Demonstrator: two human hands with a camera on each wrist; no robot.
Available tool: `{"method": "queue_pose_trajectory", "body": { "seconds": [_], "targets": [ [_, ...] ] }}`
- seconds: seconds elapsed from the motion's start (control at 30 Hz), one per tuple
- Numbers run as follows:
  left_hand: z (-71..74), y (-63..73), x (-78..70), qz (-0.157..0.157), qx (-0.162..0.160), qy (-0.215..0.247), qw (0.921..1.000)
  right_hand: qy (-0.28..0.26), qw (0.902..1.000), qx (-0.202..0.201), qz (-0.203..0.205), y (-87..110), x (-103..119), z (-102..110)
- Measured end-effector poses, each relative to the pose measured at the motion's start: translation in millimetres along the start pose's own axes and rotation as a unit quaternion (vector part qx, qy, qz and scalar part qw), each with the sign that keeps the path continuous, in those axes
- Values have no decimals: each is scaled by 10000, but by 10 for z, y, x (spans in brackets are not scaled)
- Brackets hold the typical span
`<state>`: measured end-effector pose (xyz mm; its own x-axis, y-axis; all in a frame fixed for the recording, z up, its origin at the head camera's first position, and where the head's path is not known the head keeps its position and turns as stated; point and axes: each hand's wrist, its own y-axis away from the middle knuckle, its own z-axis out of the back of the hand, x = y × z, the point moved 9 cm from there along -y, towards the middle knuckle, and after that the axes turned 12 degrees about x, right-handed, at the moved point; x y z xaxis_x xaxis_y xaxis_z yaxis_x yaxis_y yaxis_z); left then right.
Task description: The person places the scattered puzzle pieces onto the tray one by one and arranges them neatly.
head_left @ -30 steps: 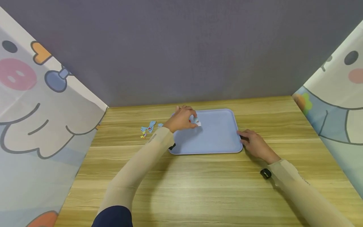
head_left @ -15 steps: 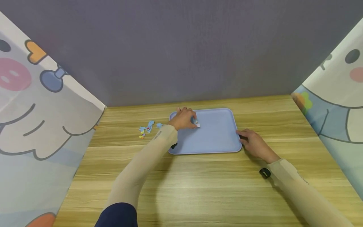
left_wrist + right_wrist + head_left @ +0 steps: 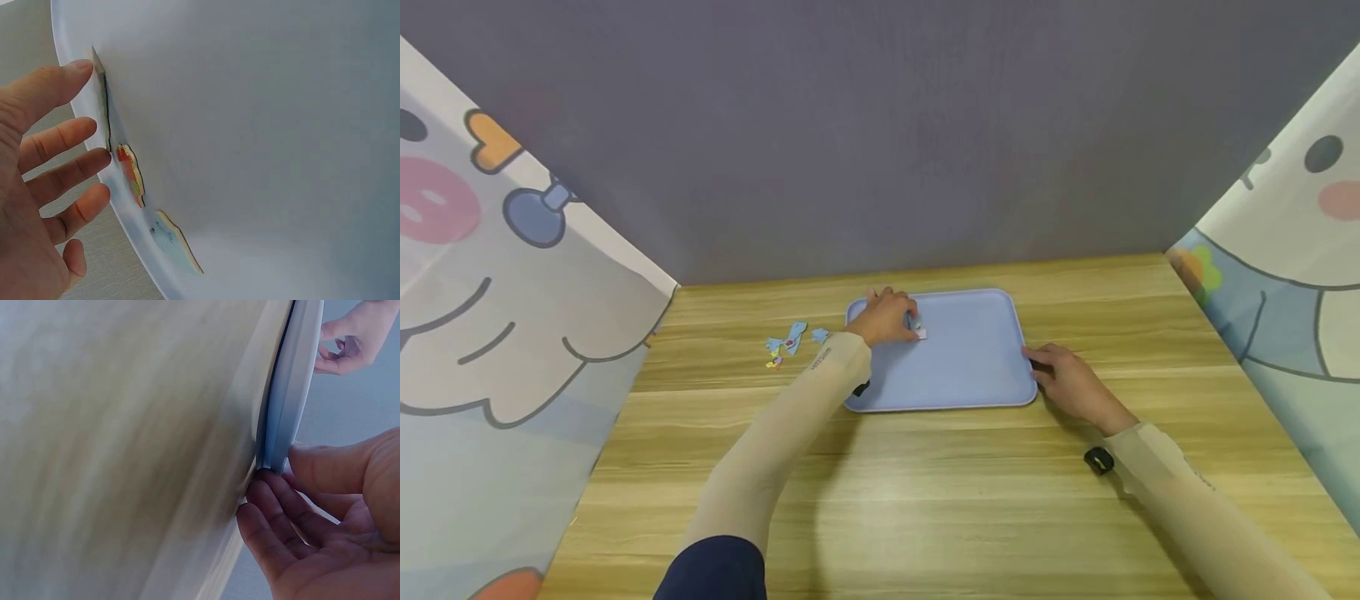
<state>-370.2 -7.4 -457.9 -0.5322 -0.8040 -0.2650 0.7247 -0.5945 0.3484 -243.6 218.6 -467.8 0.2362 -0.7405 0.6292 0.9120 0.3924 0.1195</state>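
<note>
The blue tray [image 3: 962, 362] lies on the wooden table. Over its far left part, my left hand [image 3: 889, 318] holds a small, pale, flat puzzle piece [image 3: 102, 103] between thumb and fingers, low over the tray floor. In the left wrist view the thumb is at one end of the piece and a fingertip at the other. Beside it in the tray lie a red printed piece [image 3: 130, 175] and a light blue piece [image 3: 175, 242]. My right hand [image 3: 1067, 379] grips the tray's right rim, thumb above and fingers at its outer side and underside.
Light blue pieces [image 3: 795, 335] and a small yellow piece [image 3: 774, 361] lie on the table left of the tray. A grey wall [image 3: 925, 142] stands behind the table; cartoon-printed panels [image 3: 497, 333] flank it.
The left hand, with the puzzle piece, has shifted slightly and lowered toward the tray floor. The right hand keeps its hold on the rim.
</note>
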Motion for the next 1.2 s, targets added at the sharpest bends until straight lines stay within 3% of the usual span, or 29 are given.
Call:
{"method": "queue_pose_trajectory", "body": {
  "seconds": [0.33, 0.73, 1.0, 1.2],
  "targets": [
    [93, 163, 38, -46, -102, -5, 9999, 46, 10000, 6, -42, 4, 23, 8],
    [203, 480, 309, 57, -508, 292, 9983, 73, 9999, 89, -46, 14, 33, 3],
    [241, 670, 464, 151, -483, 561, 9971, 105, 9999, -9, 14, 30, 36, 10],
    [238, 817, 480, -246, -568, 290, 9977, 125, 9999, 3, 27, 30, 46, 17]
  ]
}}
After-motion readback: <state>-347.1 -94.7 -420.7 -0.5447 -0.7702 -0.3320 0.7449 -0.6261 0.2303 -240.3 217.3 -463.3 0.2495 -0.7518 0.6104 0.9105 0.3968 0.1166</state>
